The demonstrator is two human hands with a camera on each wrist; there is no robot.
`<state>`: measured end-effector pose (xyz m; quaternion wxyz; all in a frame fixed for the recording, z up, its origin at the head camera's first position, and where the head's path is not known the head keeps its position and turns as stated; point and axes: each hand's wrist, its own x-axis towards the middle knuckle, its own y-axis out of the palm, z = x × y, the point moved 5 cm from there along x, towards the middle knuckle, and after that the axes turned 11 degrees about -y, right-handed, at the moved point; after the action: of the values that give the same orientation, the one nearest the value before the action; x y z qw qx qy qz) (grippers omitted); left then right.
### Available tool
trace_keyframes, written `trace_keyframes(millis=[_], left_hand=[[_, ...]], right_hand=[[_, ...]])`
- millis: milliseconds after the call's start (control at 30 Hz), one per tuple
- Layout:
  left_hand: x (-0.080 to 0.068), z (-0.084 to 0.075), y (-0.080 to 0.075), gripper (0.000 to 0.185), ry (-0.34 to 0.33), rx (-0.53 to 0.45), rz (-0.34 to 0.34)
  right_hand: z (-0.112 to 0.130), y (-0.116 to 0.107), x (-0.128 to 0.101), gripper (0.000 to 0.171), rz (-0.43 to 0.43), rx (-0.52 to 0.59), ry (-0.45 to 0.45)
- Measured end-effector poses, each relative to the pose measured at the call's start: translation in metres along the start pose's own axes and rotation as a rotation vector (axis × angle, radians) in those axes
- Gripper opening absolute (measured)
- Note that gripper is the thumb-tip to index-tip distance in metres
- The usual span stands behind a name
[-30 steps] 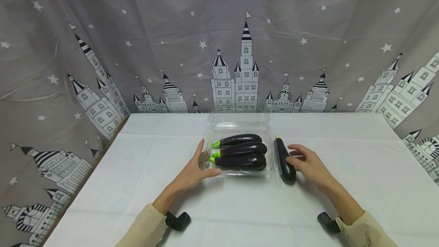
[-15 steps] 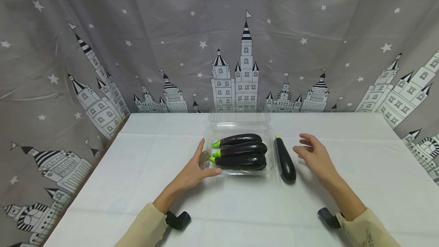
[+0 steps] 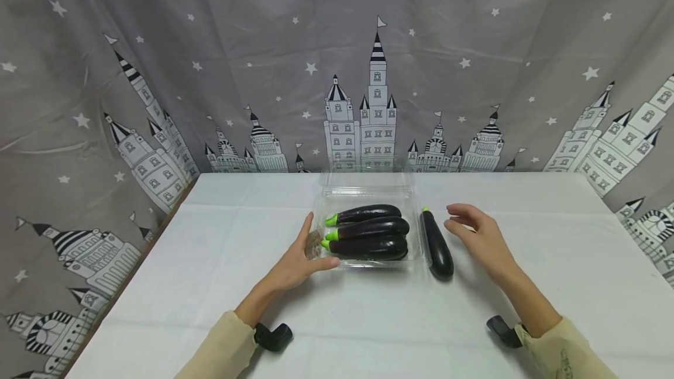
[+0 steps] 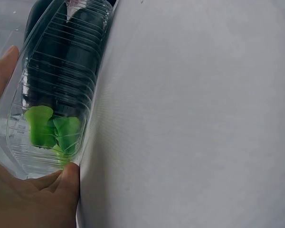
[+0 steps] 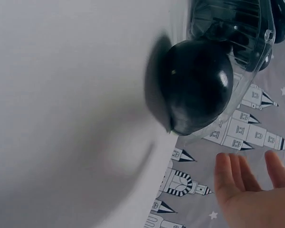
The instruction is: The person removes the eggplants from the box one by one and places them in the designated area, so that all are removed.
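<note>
Left hand (image 3: 296, 266) rests against the left end of the clear plastic clamshell box (image 3: 368, 199), thumb along the near corner and fingers up the side wall; it steadies the box rather than closing round it, fingers mostly straight. The left wrist view shows the ribbed wall (image 4: 57, 95) against the palm, green stems just behind it. Inside the box lie three eggplants (image 3: 368, 231), stacked near to far, stems pointing left; the lid stands open at the far side. Just right of the box a fourth eggplant (image 3: 437, 244) lies loose on the white table (image 3: 184, 262), stem pointing far, touching or nearly touching the box wall. Right hand (image 3: 476, 238) hovers just right of it, fingers spread and relaxed, holding nothing, not in contact. Judged step: reach for the loose eggplant. Next move likely calls for closing on its midsection, lifting clear of the rim, and turning it to match the packed three.
</note>
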<state>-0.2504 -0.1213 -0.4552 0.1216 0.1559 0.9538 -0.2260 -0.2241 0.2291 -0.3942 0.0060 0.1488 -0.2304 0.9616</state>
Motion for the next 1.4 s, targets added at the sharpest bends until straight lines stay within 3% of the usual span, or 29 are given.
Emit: trace_keyframes(millis=[167,367,600,1033,1400], left_hand=[[0.001,-0.001,0.000,0.121,-0.003,-0.007,0.001],[0.000,-0.001,0.000,0.121,-0.005,-0.001,0.007],[-0.001,0.000,0.001,0.119,-0.007,0.000,0.006],[-0.002,-0.001,0.001,0.120,-0.004,-0.017,0.008],[0.000,0.001,0.002,0.117,-0.009,-0.029,0.015]], right_hand=[[0.009,0.006,0.003,0.037,-0.005,0.038,-0.050],[0.018,0.016,0.007,0.035,0.005,0.114,-0.050],[0.026,0.039,0.012,0.033,0.043,0.135,-0.121],[0.063,0.075,0.021,0.031,0.085,0.061,-0.301],[0.074,0.098,0.037,0.030,0.156,0.048,-0.288]])
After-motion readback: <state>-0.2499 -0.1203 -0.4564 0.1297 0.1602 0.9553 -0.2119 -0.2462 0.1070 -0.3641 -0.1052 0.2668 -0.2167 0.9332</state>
